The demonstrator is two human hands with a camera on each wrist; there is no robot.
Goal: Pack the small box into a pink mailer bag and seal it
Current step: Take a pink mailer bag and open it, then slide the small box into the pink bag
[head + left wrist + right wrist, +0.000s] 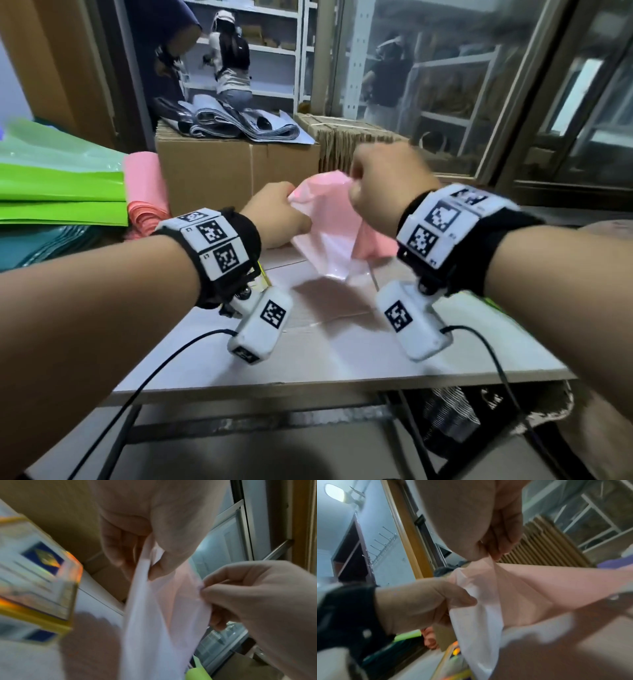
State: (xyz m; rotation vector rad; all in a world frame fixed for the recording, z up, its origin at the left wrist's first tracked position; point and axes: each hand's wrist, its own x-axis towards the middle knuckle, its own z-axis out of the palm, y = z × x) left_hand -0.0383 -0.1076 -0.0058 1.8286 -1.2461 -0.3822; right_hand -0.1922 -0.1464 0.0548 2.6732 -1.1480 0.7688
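Observation:
A pink mailer bag [329, 236] hangs above the white table [342, 353], held up by both hands at its upper edge. My left hand [277, 214] pinches the bag's left edge, and my right hand [383, 185] pinches the right edge a bit higher. In the left wrist view the left fingers [120, 547] and thumb clamp the pale bag [154, 615], with the right hand [248, 592] gripping the other side. The small box [34, 582], white and yellow with a blue panel, lies on the table to the left, under my left wrist. The right wrist view shows the bag [513, 588] stretched between both hands.
A stack of pink mailers [145, 192] and green bags [61, 181] lies at the left. A large cardboard box [236, 171] with grey bags on top stands behind, beside bundled flat cartons [346, 137]. Glass doors run along the right. A person stands at the shelves far back.

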